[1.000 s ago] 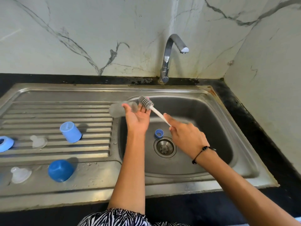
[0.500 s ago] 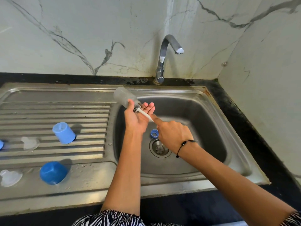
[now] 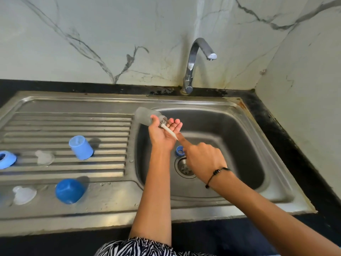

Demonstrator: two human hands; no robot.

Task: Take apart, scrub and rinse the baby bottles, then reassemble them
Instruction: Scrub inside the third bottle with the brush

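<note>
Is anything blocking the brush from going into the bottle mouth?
Nothing visible. The brush bristles sit right at the open mouth of the bottle, which the left hand grips; the right hand holds the handle.

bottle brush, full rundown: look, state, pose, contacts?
The bottle brush has a slim white handle and a short head of pale bristles. It slants up to the left over the sink basin. The bristle head sits at the mouth of the clear bottle, partly inside. The right hand grips the handle's lower end; the left hand holds the bottle.
</note>
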